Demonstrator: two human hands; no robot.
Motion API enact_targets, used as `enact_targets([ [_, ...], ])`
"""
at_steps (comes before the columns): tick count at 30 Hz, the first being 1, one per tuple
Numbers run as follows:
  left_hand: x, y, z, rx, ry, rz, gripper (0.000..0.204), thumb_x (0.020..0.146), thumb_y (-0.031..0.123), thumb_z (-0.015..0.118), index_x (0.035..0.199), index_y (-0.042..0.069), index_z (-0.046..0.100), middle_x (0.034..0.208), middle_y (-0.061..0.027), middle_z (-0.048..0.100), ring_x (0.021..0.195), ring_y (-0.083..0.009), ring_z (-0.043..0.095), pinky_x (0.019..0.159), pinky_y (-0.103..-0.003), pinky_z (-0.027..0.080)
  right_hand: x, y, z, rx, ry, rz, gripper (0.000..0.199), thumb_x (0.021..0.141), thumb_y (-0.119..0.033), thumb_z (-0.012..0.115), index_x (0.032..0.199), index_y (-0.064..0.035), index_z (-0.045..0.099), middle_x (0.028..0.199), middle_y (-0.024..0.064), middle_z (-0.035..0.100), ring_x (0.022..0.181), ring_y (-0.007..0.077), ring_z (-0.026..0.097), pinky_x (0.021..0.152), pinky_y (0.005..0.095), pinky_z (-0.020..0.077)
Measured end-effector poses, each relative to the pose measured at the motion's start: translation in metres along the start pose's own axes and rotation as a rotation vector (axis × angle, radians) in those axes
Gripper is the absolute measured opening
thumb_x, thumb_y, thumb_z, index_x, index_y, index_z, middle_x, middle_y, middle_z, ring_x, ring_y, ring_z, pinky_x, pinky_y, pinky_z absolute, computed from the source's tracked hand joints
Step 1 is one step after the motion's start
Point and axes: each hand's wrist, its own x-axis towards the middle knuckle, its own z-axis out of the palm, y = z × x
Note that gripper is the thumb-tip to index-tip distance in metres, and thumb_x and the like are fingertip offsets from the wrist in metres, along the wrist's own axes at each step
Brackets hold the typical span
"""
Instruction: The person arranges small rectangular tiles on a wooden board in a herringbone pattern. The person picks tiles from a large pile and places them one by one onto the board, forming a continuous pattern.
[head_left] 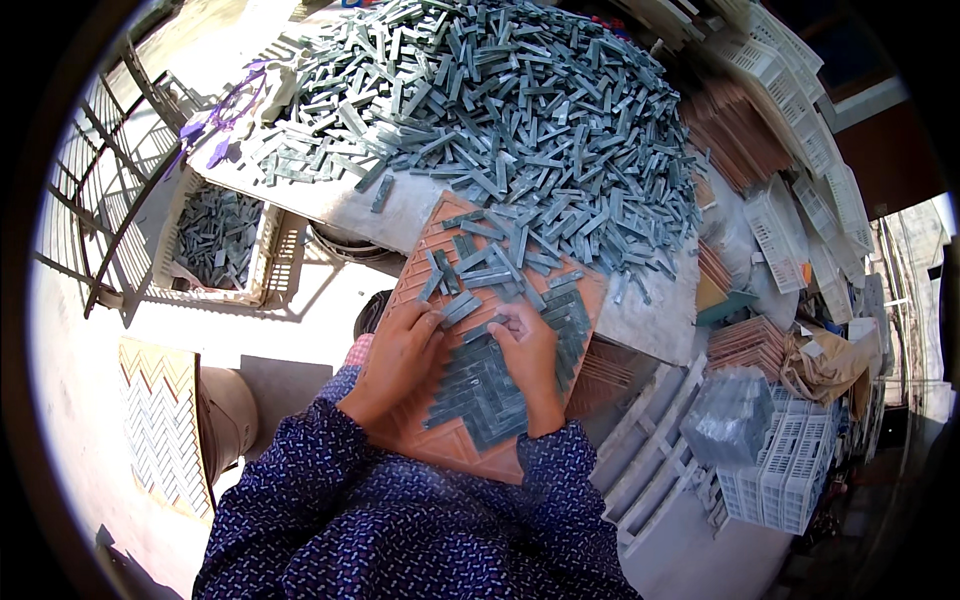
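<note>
An orange herringbone mould [458, 448] lies tilted in front of me, its far end against the work table. Dark green stone strips [482, 385] fill its lower right part in a zigzag pattern. Several loose strips [487, 277] lie across its upper part. My right hand [528, 352] pinches a small stone strip tile [477, 332] above the laid rows. Close beside it, my left hand [402, 345] has its fingers curled by the loose strips; whether a piece is between them is hidden.
A large heap of stone strips [500, 100] covers the table [335, 205]. At the left stand a crate of strips [262, 255] and a filled herringbone panel [160, 420] against a bucket [228, 410]. White crates [780, 465] and stacked orange moulds [735, 130] are at the right.
</note>
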Motion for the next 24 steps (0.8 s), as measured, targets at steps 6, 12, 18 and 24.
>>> enact_targets([
  [6,0.008,0.007,0.000,0.126,-0.061,-0.017,0.034,0.078,0.006,0.064,0.110,-0.001,0.057,0.103,-0.0141,0.055,0.100,-0.0322,0.053,0.086,-0.039,0.044,-0.006,0.000,0.003,-0.318,0.028,-0.188,0.023,0.069,-0.003,0.075,0.090,0.0006,0.064,0.092,0.0117,0.060,0.085,0.0297,0.061,0.073,0.0360,0.0496],
  [12,0.011,0.009,0.001,0.202,-0.105,-0.011,0.039,0.076,0.006,0.064,0.114,0.000,0.055,0.104,-0.0143,0.054,0.102,-0.0323,0.052,0.089,-0.040,0.042,-0.006,-0.011,0.007,-0.484,-0.015,-0.308,0.029,0.069,-0.004,0.074,0.096,-0.0014,0.062,0.096,0.0137,0.060,0.091,0.0334,0.058,0.080,0.0399,0.0469],
  [18,0.007,0.000,-0.002,0.133,-0.113,-0.052,0.037,0.076,0.004,0.063,0.113,0.001,0.055,0.103,-0.0138,0.054,0.099,-0.0322,0.054,0.084,-0.039,0.046,0.017,-0.021,0.015,-0.487,-0.095,-0.553,0.035,0.073,-0.003,0.069,0.106,-0.0031,0.060,0.097,0.0144,0.062,0.091,0.0334,0.058,0.080,0.0401,0.0474],
  [24,-0.015,-0.005,-0.007,0.108,-0.003,0.026,0.032,0.077,0.003,0.062,0.108,0.002,0.057,0.100,-0.0130,0.055,0.094,-0.0294,0.057,0.077,-0.037,0.049,0.031,-0.016,0.010,-0.564,-0.307,-0.584,0.023,0.079,-0.006,0.063,0.101,-0.0024,0.062,0.097,0.0135,0.063,0.090,0.0327,0.059,0.079,0.0394,0.0477],
])
